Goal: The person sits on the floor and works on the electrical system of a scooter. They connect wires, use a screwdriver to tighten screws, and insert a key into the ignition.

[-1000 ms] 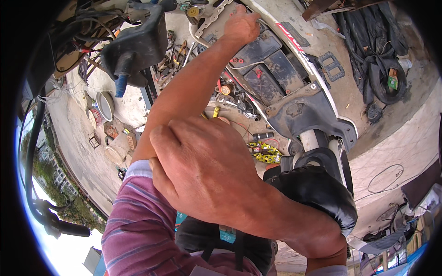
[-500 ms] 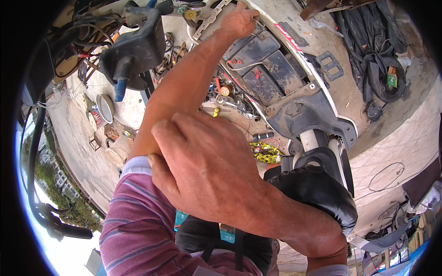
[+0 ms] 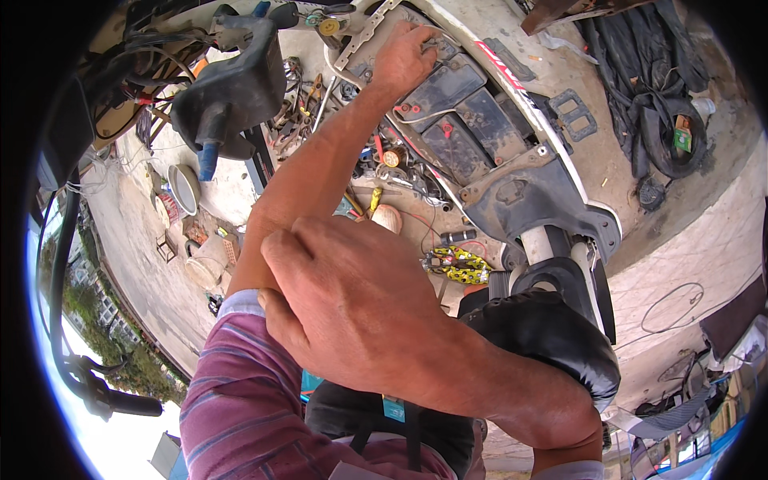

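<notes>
My left arm, in a pink striped sleeve (image 3: 236,384), reaches into the open white-edged body of a scooter (image 3: 512,72). At the compartment's far end my left hand (image 3: 404,58) has its fingers curled down beside a thin cable. Whatever they grip is hidden. Just below that hand lie dark, dusty batteries (image 3: 448,88) with red terminal caps (image 3: 447,128) and a pale wire. My right hand (image 3: 356,308) crosses in from the right, closed, in front of my left forearm near the cuff. Its fingertips are tucked out of sight.
A black handlebar unit (image 3: 232,96) hangs at upper left. Tools and loose parts (image 3: 304,104) litter the ground beside the scooter, near a yellow patterned cloth (image 3: 460,266). Black inner tubes (image 3: 664,136) lie at right. A black padded seat (image 3: 552,336) is beneath my right arm.
My left hand has drawn back from the scooter's white rim toward the batteries. My right hand stays closed in front of my left forearm, shifted slightly down.
</notes>
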Motion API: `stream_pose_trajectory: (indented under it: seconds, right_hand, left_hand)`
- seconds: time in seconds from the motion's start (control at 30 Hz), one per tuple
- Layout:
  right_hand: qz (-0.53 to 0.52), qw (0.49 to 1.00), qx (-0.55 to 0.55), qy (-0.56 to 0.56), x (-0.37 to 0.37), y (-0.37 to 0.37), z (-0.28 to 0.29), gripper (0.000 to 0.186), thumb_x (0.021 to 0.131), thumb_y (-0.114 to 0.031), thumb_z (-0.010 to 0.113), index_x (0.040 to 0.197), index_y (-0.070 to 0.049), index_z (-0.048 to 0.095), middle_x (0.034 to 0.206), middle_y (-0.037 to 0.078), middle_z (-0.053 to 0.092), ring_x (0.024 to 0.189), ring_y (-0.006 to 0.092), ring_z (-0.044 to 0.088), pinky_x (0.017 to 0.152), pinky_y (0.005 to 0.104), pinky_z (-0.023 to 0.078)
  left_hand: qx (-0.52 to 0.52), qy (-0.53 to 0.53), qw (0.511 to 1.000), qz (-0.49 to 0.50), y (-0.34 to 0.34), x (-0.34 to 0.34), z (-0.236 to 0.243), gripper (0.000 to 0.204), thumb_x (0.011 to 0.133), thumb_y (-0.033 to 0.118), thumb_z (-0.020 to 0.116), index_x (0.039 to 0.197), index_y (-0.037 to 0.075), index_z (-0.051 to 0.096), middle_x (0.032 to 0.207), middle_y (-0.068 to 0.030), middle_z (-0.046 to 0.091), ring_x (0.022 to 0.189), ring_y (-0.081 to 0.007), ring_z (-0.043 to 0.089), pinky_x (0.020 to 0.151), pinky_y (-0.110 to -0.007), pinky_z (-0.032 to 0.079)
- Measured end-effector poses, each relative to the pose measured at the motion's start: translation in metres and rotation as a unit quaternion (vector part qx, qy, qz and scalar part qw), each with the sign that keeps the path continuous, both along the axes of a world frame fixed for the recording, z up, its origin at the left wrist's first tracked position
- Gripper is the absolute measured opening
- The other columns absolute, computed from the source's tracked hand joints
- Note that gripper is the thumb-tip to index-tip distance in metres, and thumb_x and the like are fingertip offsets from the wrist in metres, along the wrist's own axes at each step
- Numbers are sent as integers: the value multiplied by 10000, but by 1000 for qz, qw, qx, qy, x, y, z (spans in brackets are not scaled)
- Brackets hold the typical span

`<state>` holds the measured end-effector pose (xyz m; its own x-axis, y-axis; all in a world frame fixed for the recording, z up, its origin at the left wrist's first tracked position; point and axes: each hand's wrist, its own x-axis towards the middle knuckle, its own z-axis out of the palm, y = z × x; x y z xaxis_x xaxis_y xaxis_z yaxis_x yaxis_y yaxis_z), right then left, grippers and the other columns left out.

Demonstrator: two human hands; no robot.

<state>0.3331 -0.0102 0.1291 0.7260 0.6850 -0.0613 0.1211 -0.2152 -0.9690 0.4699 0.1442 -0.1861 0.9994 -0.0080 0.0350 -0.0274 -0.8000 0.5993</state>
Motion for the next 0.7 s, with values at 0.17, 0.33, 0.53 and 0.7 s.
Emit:
stream_pose_trajectory:
  seconds: [0.17, 0.33, 0.53, 0.7]
  right_hand:
    - [-4, 1000, 16, 0, -4, 0, -1, 286, 834, -200, 688, 994, 37, 684, 906, 147, 675, 817, 270, 669, 742, 408, 512]
    - [6, 1000, 10, -5, -7, 3, -3, 274, 831, -181, 685, 989, 42, 676, 912, 157, 680, 818, 276, 674, 750, 415, 518]
    - [6, 1000, 3, 7, -7, 2, -1, 271, 822, -166, 687, 989, 47, 671, 909, 162, 679, 831, 284, 684, 761, 420, 524]
    - [7, 1000, 9, -2, -8, 3, -3, 251, 814, -169, 689, 955, 37, 668, 895, 164, 680, 825, 288, 682, 756, 423, 521]
  left_hand:
    - [-19, 100, 994, -33, -18, -92, 6, 276, 906, 241, 733, 1162, 140, 727, 1090, -109, 666, 962, -337, 688, 838, -410, 553]
    - [3, 77, 997, 12, -38, -119, -4, 263, 902, 246, 728, 1153, 169, 727, 1070, -97, 662, 959, -333, 678, 821, -435, 545]
    - [23, 76, 997, -19, -54, -112, -8, 120, 891, 206, 712, 986, 135, 696, 1001, -99, 644, 959, -363, 663, 798, -471, 533]
    - [13, 77, 997, 3, -57, -116, -5, 159, 883, 216, 724, 1025, 145, 711, 1035, -99, 643, 982, -353, 666, 835, -459, 535]
